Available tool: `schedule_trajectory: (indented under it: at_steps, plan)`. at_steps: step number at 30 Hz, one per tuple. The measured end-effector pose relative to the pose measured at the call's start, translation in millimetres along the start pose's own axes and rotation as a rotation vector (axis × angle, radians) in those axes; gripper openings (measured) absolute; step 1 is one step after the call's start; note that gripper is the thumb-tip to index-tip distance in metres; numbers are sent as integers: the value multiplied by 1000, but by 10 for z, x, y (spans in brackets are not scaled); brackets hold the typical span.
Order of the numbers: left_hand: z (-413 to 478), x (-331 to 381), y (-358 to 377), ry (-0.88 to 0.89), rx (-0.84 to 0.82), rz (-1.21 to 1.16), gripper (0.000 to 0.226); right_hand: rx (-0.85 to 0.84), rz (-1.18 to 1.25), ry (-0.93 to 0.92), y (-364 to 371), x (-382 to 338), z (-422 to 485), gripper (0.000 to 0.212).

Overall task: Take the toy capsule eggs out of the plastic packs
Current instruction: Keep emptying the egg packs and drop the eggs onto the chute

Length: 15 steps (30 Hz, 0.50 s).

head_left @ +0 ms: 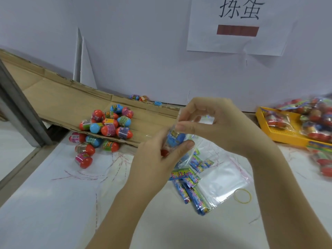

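My left hand (158,155) grips a clear plastic pack (177,139) with a blue and red capsule egg inside it, held above the table's middle. My right hand (212,123) pinches the top edge of that same pack between thumb and fingers. A heap of loose capsule eggs (106,126), red, blue and pink with printed bands, lies to the left, partly on a flattened cardboard sheet (71,103) and partly on the white table. Sealed packs of eggs (305,119) fill a yellow tray (287,137) at the right.
Emptied clear bags (221,178) and blue printed paper cards (188,178) lie under my hands, with a yellow rubber band (242,195) beside them. Two more eggs (139,98) sit by the white wall. A paper sign (239,24) hangs above. A grey metal post (19,108) stands at left.
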<state>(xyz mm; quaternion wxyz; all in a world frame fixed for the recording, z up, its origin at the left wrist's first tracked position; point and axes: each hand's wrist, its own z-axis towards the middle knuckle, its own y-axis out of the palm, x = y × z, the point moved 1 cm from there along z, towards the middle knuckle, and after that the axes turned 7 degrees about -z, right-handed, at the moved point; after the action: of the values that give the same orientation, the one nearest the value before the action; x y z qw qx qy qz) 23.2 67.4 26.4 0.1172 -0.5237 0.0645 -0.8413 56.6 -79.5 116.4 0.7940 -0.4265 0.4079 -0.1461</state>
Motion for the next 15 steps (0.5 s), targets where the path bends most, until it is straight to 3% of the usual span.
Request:
schedule_trajectory:
  at_steps: [2,5,8,10,12,14,15]
  plan:
    - [10,33,4,-18,32,-113,24,11,-68,-10,43,5,20,38]
    - [47,76,10,-183,103,-446,34,-52,-145,-62,88,-14,25,63]
    - [76,122,-20,-292,174,-602,30,168,176,-75,108,-2,52,29]
    - [100,121,-65,-332,241,-656,27,247,375,-7,83,99,44,54]
    - [117,107,-104,-364,308,-750,23,-4,304,130,115,206,31,73]
    - [133,76,-128,-404,372,-843,19,-349,162,179,234,260,10,72]
    - [138,63,-144,-407,389,-868,20,-402,166,174,309,270,11,65]
